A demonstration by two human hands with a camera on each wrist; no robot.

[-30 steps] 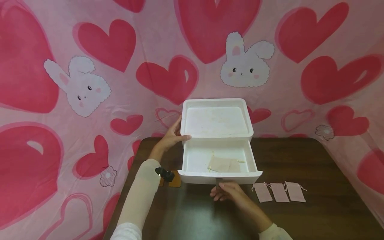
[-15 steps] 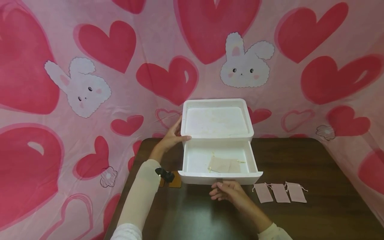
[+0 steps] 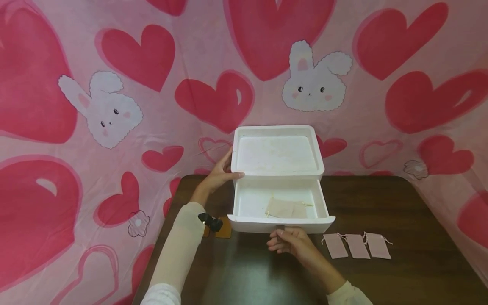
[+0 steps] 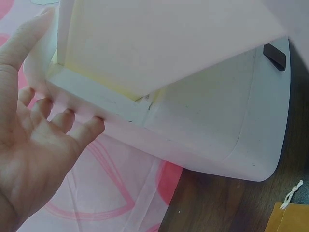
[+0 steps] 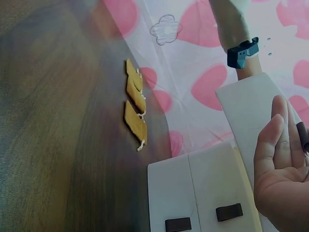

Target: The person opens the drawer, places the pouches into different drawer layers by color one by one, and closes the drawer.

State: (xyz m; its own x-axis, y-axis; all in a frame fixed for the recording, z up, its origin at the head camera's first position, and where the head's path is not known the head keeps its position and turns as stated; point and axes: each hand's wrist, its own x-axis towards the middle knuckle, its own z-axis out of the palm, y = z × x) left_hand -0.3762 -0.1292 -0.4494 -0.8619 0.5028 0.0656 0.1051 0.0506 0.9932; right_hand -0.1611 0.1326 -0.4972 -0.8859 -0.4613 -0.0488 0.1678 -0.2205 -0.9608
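Note:
A white drawer unit stands at the back of the table, its top drawer pulled out. Inside that drawer lies a beige drawstring pouch. My left hand grips the unit's left side, thumb over the top edge; in the left wrist view its fingertips bend against the white wall. At the drawer's front, my right hand pinches a dark pull tab. The right wrist view shows the tab at the frame's edge, beside the fingers; the pinch itself is partly out of that view.
Three pink drawstring pouches lie in a row to the right. Mustard pouches sit left of the unit, partly behind my left arm; the right wrist view has three of them. Two closed drawers below carry dark tabs.
The head view shifts very slightly. Both hands stay at the unit, and the drawer keeps about the same place, with the pouch still inside.

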